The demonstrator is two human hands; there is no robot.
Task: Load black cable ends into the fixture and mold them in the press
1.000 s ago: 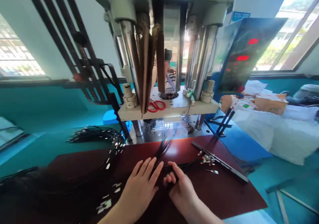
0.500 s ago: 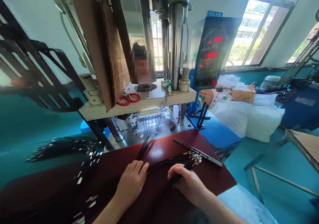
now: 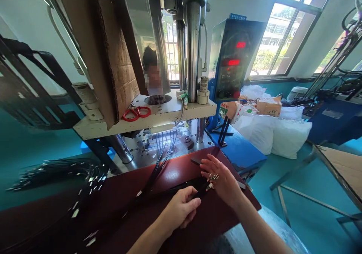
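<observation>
My left hand (image 3: 182, 208) is closed round a bundle of black cables (image 3: 201, 192) just behind their metal ends. Those shiny connector ends (image 3: 212, 181) stick out to the right, gathered in a cluster. Beside them my right hand (image 3: 222, 178) is open, its palm facing the cluster and its fingers stretched out; whether it touches the ends I cannot tell. Under the right hand lies a dark metal bar (image 3: 195, 161), mostly covered. Further back, several thin cables (image 3: 162, 152) run from the lit mould (image 3: 160, 139) of a press onto the red-brown table (image 3: 181, 171).
More black cables (image 3: 93, 171) with metal ends lie coiled at the left. Red-handled scissors (image 3: 136, 113) rest on the press plate (image 3: 169, 112) by a cardboard sheet (image 3: 121, 65). A control box (image 3: 237, 58) with red digits stands behind, near white sacks (image 3: 291, 137).
My left hand has moved right and taken hold of the cable bundle. My right hand has let go of it, opened and moved up to the metal ends. The view has shifted slightly.
</observation>
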